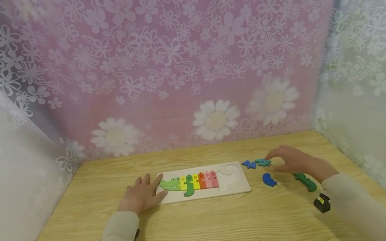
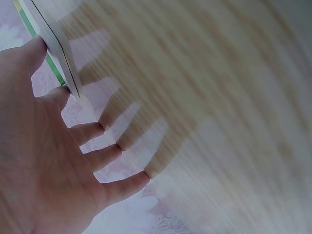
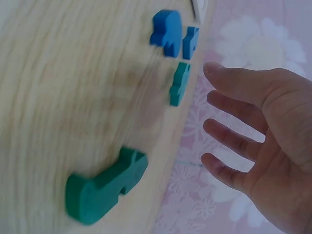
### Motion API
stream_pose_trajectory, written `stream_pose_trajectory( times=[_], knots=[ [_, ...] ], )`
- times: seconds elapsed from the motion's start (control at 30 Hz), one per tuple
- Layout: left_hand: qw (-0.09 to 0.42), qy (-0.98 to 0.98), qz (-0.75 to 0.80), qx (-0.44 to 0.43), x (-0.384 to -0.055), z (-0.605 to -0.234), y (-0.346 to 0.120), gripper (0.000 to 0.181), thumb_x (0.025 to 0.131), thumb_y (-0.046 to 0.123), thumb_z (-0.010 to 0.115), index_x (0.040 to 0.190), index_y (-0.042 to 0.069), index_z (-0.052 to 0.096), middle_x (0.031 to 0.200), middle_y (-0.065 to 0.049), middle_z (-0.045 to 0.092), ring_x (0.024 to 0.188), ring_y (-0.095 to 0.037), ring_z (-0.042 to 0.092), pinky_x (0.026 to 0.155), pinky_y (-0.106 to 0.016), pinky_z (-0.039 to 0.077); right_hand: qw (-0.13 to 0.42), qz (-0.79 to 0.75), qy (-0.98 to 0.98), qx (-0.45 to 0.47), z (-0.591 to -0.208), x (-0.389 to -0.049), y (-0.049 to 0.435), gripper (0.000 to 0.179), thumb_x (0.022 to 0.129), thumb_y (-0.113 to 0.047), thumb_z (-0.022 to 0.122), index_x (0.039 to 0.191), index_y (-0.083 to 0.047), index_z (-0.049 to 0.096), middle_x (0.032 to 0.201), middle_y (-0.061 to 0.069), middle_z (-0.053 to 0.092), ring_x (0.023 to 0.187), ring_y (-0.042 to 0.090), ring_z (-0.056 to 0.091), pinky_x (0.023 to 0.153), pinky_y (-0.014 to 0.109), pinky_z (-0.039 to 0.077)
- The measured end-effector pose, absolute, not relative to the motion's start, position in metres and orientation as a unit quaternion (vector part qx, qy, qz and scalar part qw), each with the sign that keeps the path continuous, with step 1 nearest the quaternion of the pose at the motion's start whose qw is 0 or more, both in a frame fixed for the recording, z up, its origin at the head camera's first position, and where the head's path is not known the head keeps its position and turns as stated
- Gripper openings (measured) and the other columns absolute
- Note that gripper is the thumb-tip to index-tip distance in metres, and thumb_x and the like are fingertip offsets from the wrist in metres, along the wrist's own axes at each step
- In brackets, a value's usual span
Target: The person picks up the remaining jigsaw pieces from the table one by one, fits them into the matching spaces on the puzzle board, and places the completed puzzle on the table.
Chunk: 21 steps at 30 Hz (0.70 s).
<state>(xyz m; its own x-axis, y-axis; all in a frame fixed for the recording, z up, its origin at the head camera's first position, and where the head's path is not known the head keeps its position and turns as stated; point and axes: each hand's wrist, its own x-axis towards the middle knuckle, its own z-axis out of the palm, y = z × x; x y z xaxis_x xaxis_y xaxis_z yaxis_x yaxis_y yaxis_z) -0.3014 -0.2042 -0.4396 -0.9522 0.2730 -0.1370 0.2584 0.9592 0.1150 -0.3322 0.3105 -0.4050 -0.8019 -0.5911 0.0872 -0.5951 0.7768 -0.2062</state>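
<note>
A pale wooden puzzle board (image 1: pixel 233 186) lies on the table, holding a crocodile of coloured pieces, with a green head (image 1: pixel 170 184) at its left. Its right part shows a bare outline of the tail. My left hand (image 1: pixel 140 195) rests at the board's left end, fingers spread, thumb and index finger on the edge. My right hand (image 1: pixel 294 159) hovers beside a teal puzzle piece (image 3: pixel 180 84), fingers loosely bent, nothing in its grasp. Near it lie a small blue piece (image 1: pixel 249 164), a curved dark blue piece (image 1: pixel 269 180) and a long green piece (image 3: pixel 105 187).
The wood-grain table (image 1: pixel 213 233) runs back to a pink floral curtain (image 1: pixel 181 53). Pale floral cloth hangs on both sides. A black wrist device (image 1: pixel 322 203) sits under the right forearm.
</note>
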Motion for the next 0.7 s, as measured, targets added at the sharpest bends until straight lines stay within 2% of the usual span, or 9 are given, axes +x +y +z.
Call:
stream_pose_trajectory(
  times=[0.43, 0.53, 0.7],
  knots=[
    [0.075, 0.987, 0.046, 0.133, -0.303, -0.441, -0.205, 0.075, 0.103, 0.068, 0.038, 0.165, 0.027, 0.027, 0.167, -0.026, 0.028, 0.15, -0.056, 0.031, 0.109, -0.083, 0.03, 0.023, 0.099, -0.939, 0.328, -0.416, -0.318, 0.345, 0.037, 0.089, -0.012, 0.08, 0.124, -0.003, 0.072, 0.13, 0.022, 0.069, 0.118, 0.047, 0.062, 0.105, 0.072, 0.043],
    [0.074, 0.987, 0.044, 0.133, -0.302, -0.441, -0.205, 0.075, 0.103, 0.068, 0.038, 0.165, 0.028, 0.027, 0.167, -0.026, 0.028, 0.15, -0.056, 0.031, 0.11, -0.083, 0.029, 0.023, 0.095, -0.938, 0.333, -0.415, -0.312, 0.35, 0.038, 0.089, -0.015, 0.081, 0.124, -0.004, 0.073, 0.133, 0.023, 0.067, 0.115, 0.047, 0.062, 0.098, 0.069, 0.048],
    [0.071, 0.987, 0.041, 0.137, -0.303, -0.441, -0.204, 0.075, 0.104, 0.068, 0.038, 0.165, 0.028, 0.026, 0.167, -0.027, 0.029, 0.15, -0.056, 0.032, 0.109, -0.083, 0.03, 0.016, 0.095, -0.94, 0.327, -0.413, -0.303, 0.355, 0.041, 0.086, -0.016, 0.084, 0.124, -0.004, 0.073, 0.134, 0.024, 0.066, 0.115, 0.048, 0.06, 0.096, 0.069, 0.049]
  ],
)
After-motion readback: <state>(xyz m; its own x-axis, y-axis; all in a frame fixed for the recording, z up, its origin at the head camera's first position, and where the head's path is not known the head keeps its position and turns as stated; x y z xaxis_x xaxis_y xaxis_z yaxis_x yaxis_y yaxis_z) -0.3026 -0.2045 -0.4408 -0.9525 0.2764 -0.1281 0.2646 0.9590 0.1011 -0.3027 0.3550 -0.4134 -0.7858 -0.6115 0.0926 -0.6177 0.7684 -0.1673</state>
